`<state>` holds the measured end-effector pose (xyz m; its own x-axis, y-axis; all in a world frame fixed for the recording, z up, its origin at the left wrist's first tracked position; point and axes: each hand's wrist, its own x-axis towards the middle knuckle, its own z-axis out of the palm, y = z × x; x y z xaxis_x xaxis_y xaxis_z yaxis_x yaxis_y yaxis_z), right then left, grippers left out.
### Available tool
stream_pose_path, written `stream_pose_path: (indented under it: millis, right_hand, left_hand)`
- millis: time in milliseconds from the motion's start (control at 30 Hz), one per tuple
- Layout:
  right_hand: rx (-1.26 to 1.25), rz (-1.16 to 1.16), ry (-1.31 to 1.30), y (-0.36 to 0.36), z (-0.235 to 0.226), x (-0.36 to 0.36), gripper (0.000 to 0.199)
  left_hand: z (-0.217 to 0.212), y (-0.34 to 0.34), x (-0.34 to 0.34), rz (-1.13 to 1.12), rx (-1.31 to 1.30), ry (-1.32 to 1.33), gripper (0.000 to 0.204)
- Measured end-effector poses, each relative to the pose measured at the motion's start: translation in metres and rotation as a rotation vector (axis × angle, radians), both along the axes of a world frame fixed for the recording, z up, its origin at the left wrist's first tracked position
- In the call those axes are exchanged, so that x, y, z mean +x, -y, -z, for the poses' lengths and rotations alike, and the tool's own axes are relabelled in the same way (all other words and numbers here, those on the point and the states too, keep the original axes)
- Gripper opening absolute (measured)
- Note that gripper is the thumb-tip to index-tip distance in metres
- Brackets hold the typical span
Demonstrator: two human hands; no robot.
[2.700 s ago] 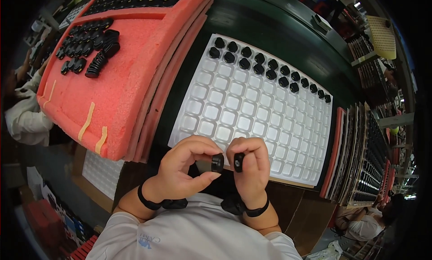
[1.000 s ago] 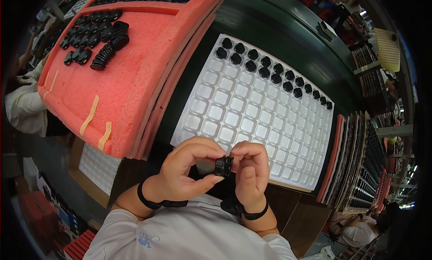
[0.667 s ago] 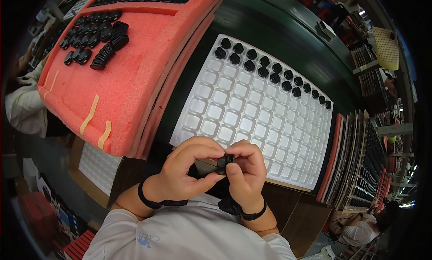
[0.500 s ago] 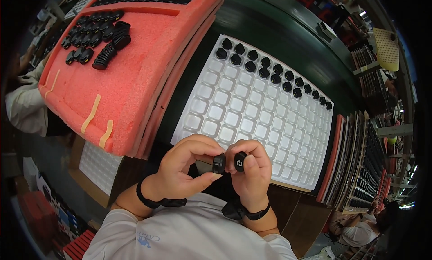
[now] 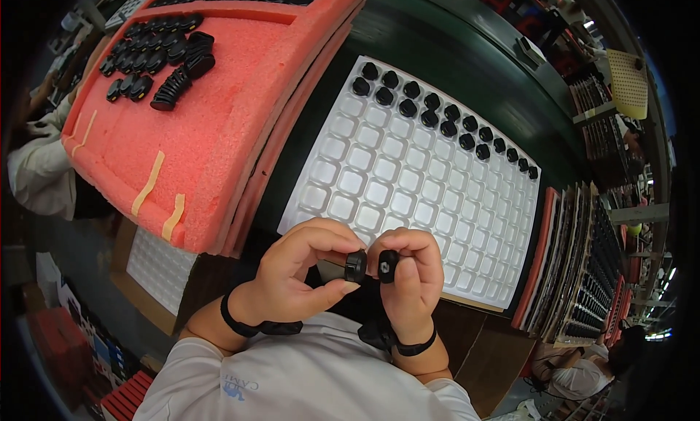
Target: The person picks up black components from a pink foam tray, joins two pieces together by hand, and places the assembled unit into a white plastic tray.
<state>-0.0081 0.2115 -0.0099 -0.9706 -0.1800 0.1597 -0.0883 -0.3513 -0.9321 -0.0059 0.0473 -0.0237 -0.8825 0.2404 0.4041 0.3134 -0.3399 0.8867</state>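
Observation:
Between the thumb and fingertips of my left hand [image 5: 292, 271] is a thick black round piece [image 5: 355, 266], held on edge. My right hand [image 5: 410, 286] pinches a small black oval piece [image 5: 387, 266] with a pale mark on its face. The two pieces are side by side with a narrow gap between them, just in front of my chest. Beyond my hands lies a white moulded tray [image 5: 332, 115] of square pockets. Small black parts [image 5: 429, 118] fill pockets along its far edge in two rows, the nearer one shorter.
At left, a stack of pink foam trays [image 5: 197, 151] rises beside the white tray, with black oval parts [image 5: 146, 53] lying on top. Upright trays [image 5: 583, 268] with dark parts stand at right. Another white tray [image 5: 160, 268] sits lower left. Other people [image 5: 583, 370] are at both sides.
The oval piece in my right hand has turned, so its pale mark shows differently. My right fingers have shifted slightly; my left hand has stayed almost still.

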Motion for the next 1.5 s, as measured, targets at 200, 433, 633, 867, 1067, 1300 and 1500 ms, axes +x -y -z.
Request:
stream_pose_path:
  millis: [200,433,633,867,1067,1300,1500]
  right_hand:
    - [0.192,-0.007,-0.237,-0.006,0.005,-0.005,0.036]
    - [0.4,-0.057,-0.332,-0.012,-0.002,-0.011,0.028]
    - [0.514,-0.051,-0.426,-0.021,-0.011,-0.019,0.026]
    - [0.911,0.073,-0.372,-0.073,-0.019,-0.06,0.023]
    - [1.257,0.417,-0.187,-0.189,0.02,-0.144,0.016]
    - [1.404,0.509,-0.055,-0.242,0.046,-0.184,0.023]
    - [1.451,0.508,-0.035,-0.239,0.057,-0.197,0.022]
  left_hand:
    - [0.0,0.001,0.0,-0.034,-0.03,-0.049,0.039]
    - [0.002,0.002,-0.001,-0.018,-0.017,-0.015,0.039]
    - [0.003,-0.003,-0.003,0.033,0.036,0.09,0.037]
    - [0.01,-0.003,-0.017,-0.176,-0.799,-0.235,0.037]
    - [0.013,0.008,-0.008,-0.081,-0.866,-0.21,0.038]
    - [-0.014,0.034,0.005,0.025,-0.806,-0.265,0.032]
    - [-0.035,0.055,0.013,0.074,-0.777,-0.292,0.031]
